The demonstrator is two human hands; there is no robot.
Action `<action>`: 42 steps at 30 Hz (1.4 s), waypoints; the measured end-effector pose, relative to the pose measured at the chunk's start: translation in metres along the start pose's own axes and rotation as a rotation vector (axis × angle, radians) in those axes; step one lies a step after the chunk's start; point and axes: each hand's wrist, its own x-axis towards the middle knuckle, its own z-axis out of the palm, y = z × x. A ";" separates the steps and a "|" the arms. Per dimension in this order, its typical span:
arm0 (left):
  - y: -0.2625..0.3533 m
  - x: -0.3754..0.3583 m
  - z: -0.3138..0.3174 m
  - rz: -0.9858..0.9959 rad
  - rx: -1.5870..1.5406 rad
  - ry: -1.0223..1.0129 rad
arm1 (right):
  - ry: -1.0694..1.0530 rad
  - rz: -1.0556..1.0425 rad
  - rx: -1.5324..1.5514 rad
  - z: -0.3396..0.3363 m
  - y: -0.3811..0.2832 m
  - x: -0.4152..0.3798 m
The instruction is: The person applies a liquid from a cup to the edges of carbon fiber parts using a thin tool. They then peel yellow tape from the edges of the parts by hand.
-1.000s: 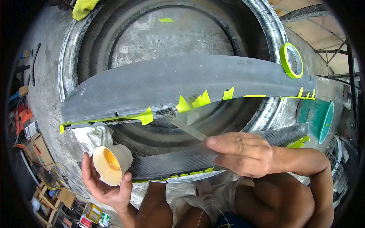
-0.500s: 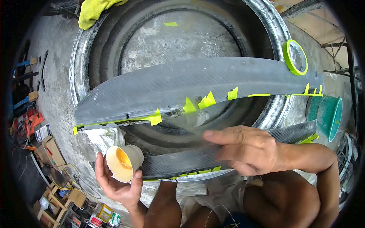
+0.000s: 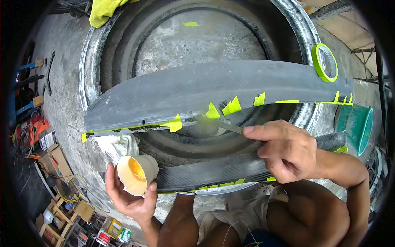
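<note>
**Over the round mould: carbon panel, cup and brush in hand**

Across the round mould (image 3: 88,61), a large grey ring with a sunken centre, lies a long curved carbon-fibre panel (image 3: 197,92), spanning from the mould's left rim to past its right rim.

- Tape tabs (image 3: 232,106): yellow-green, set along the panel's near edge, several bunched near its middle, more at its right end.
- Brush (image 3: 224,124): thin handle gripped by the right hand (image 3: 288,154), forefinger stretched along it; tip blurred, at the panel's near edge just below the middle tabs.
- Paper cup (image 3: 137,175): pale, tilted, amber liquid inside; clasped by the left hand (image 3: 129,199), below the panel's left half and apart from it.
- Second carbon-fibre strip (image 3: 205,173): narrower, lying near the mould's near rim, partly under the right hand.
- Tape roll (image 3: 325,62): yellow-green, on the mould's right rim, just above the panel's right end.
- Yellow cloth (image 3: 103,10): on the mould's far left rim.
- White rag (image 3: 117,146): beneath the panel's left end, just above the cup.
- Teal bucket (image 3: 357,127): right of the mould, beyond the panel's right tip.
</note>
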 end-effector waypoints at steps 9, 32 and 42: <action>0.000 0.001 0.003 0.016 0.016 -0.029 | -0.006 0.030 -0.003 -0.015 -0.002 0.012; 0.027 0.030 0.047 0.443 0.211 -0.286 | -0.173 -0.283 -0.107 0.002 -0.038 0.051; 0.024 0.029 0.045 0.491 0.257 -0.288 | -0.246 -0.188 -0.091 -0.007 -0.034 0.044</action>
